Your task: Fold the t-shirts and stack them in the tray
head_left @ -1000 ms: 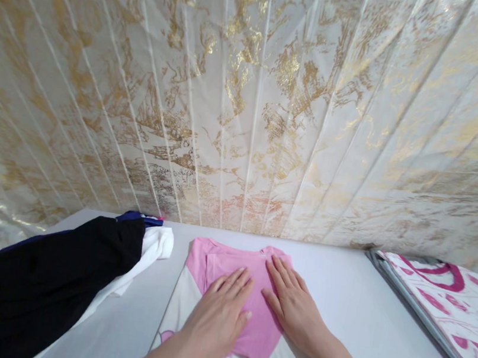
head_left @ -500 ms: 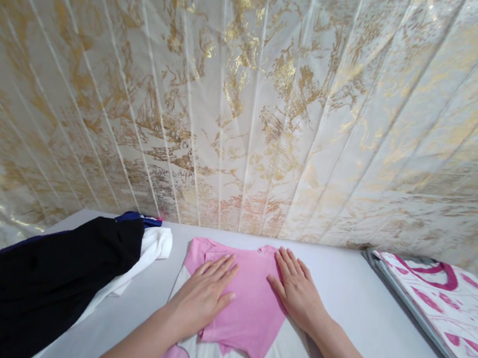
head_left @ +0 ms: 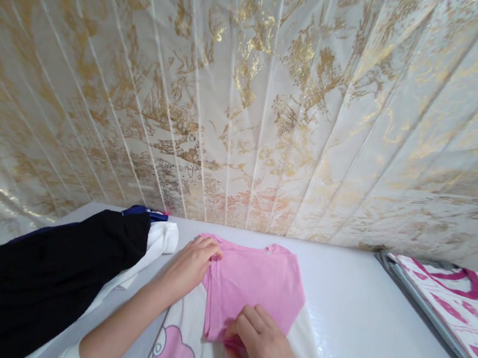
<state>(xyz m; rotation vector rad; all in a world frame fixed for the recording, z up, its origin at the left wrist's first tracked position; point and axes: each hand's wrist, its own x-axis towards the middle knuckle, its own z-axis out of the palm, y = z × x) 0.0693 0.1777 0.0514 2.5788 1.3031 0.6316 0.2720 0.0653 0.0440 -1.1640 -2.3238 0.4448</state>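
A pink and white shirt (head_left: 260, 278) lies on the white table, its neckline toward the wall and a pink sleeve folded across its upper part. A pink cloud-like print shows on its white body at the lower left. My left hand (head_left: 195, 259) pinches the fold near the shirt's upper left shoulder. Down at the lower edge of the folded pink part, my right hand (head_left: 263, 344) has its fingers curled and closed on the cloth. The shirt's bottom runs out of view.
To the left lies a heap with a black garment (head_left: 75, 250) on top, white cloth (head_left: 162, 237) and blue cloth (head_left: 139, 211) beneath. Folded clothes, topped by a white shirt with dark pink print (head_left: 454, 301), sit on the right. A gold-patterned wall covering (head_left: 248, 114) rises behind the white table (head_left: 361, 323).
Both hands lay flat on the pink cloth before. My left hand has moved up to the left shoulder fold, my right hand down to the sleeve's lower edge, and both have closed.
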